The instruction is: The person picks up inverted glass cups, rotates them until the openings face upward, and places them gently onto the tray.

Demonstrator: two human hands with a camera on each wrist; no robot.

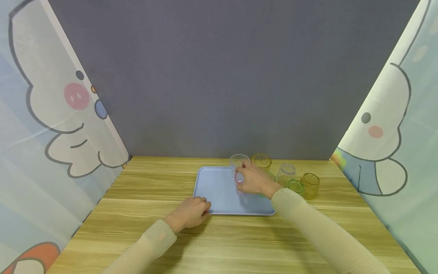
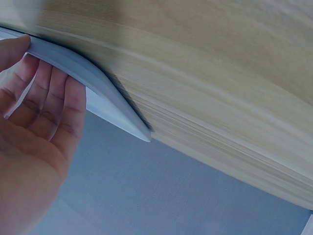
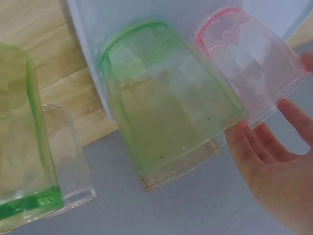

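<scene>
Pink, see-through and seemingly plastic, the small tumbler (image 3: 254, 63) is over the right-hand part of the pale blue, rectangular, low-rimmed tray (image 1: 213, 186), which lies on the wood-grained table (image 1: 161, 182). The right hand (image 1: 253, 179) pinches this pink tumbler near its upper end, between thumb and fingers; whether its lower end touches the tray cannot be told. The left hand (image 1: 191, 211) pinches the tray's rim at the near left corner, thumb on one side and fingers on the other. Just beside the pink piece stands a green, see-through tumbler (image 3: 166, 98), its lower end on the tray; a colourless, see-through tumbler (image 1: 236, 161) and a yellow, see-through tumbler (image 1: 261, 161) show farther back, and three more tumblers (image 1: 310, 186) stand right of the tray. For sound handling, a light, even pinch should suffice, since the thin wall may flex or slip under uneven pressure. The tumbler is best held vertical, its lower end level with the tray floor, and the fingers released only once it bears evenly. The nearby green neighbour appears the main hazard: sideways finger spread could knock it. Firm pressure at the corner should check any sliding.
</scene>
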